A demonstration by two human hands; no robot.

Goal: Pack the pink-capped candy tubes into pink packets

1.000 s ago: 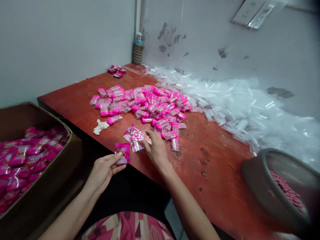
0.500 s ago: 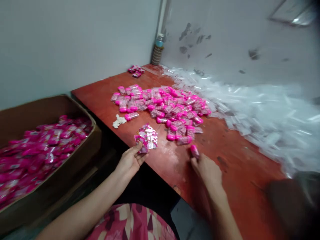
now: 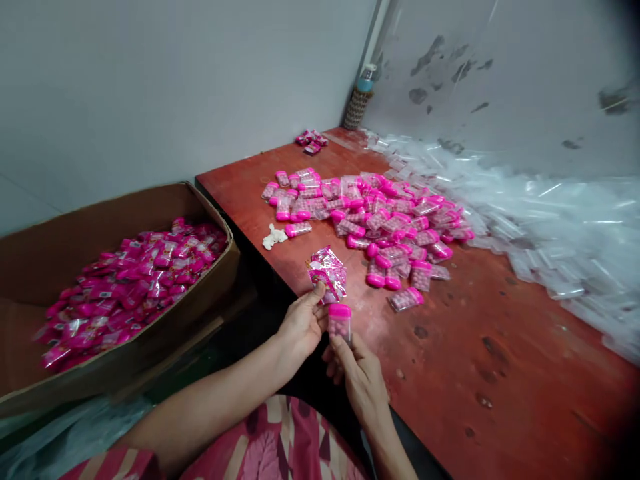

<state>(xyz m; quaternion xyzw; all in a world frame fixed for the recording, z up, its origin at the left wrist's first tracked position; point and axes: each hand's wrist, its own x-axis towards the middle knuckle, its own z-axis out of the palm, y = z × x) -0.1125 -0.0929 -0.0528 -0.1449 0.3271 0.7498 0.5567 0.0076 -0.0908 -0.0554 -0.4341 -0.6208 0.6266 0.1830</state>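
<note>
My right hand [image 3: 356, 369] holds a small clear candy container with a pink cap [image 3: 339, 319] upright at the near edge of the red table [image 3: 500, 347]. My left hand [image 3: 300, 327], right beside it, pinches a pink printed packet [image 3: 320, 281] at the bottom of a small stack of clear printed bags [image 3: 330, 270] lying on the table edge. The two hands almost touch. A heap of the same pink-capped containers [image 3: 380, 217] lies further back on the table.
A cardboard box [image 3: 150, 200] full of pink packed bags [image 3: 130, 280] stands at my left. A pile of empty clear bags [image 3: 540, 213] runs along the right wall. A white crumpled scrap [image 3: 274, 236], a few pink packets [image 3: 311, 141] and a bottle [image 3: 361, 97] sit further back.
My right hand picked a pink-capped container off the table and brought it left to meet my left hand. The view swung left, so the box fills more of the picture.
</note>
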